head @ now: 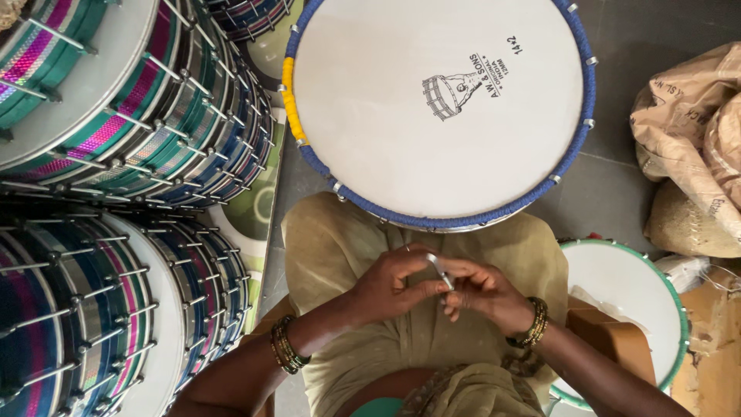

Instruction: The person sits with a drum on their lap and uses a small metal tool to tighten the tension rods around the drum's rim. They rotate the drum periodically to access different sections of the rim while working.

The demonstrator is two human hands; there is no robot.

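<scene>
Big white drum [438, 108] w/ blue rim lies flat just beyond your knees, stacked striped drums [116, 193] to your left. Your left hand [394, 284] & right hand [482, 293] meet over your lap, both pinching a small silver metal piece [441, 271] btwn fingertips. Its long axis runs diagonal, top end pointing up-left toward the drum.

A large drum [438, 112] lies ahead of the lap, stacked drums [116, 193] stand to its left, sacks [691, 147] sit at the right, a smaller drum [625, 309] lies beside the right knee, and both hands meet on a small metal piece [441, 271].
</scene>
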